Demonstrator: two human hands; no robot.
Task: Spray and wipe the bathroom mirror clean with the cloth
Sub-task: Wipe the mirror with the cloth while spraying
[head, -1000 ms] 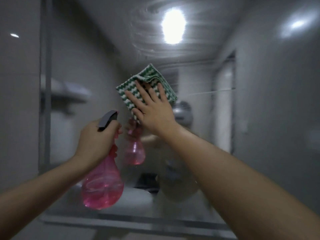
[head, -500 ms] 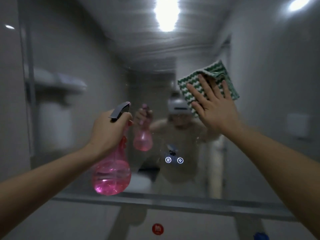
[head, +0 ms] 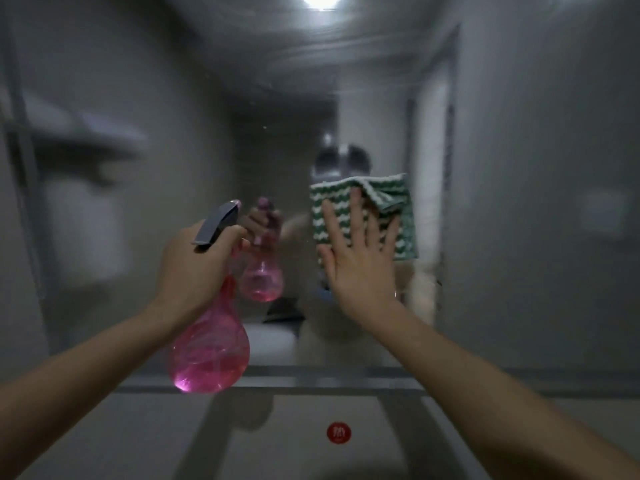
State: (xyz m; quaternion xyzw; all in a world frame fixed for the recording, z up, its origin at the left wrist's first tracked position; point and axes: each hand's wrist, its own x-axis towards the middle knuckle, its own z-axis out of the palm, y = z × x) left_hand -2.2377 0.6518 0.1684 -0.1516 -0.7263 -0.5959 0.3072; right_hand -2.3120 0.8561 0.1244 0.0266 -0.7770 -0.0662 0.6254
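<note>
The bathroom mirror (head: 519,168) fills most of the view in front of me. My right hand (head: 360,258) lies flat with straight, spread fingers on a folded green-and-white striped cloth (head: 398,216) and presses it against the glass at mid height, right of centre. My left hand (head: 194,268) grips the neck of a pink spray bottle (head: 211,351) with a grey nozzle, held upright a little in front of the mirror, left of the cloth. The bottle's reflection shows in the glass beside it.
The mirror's lower edge (head: 311,375) runs across below my hands. Beneath it is a grey wall with a round red sticker (head: 338,433). A shelf is reflected at the left of the mirror, and a ceiling light (head: 322,0) at the top.
My right hand slid the cloth across the glass to the right, then down and back toward the centre. The left hand kept hold of the spray bottle, staying roughly where it was.
</note>
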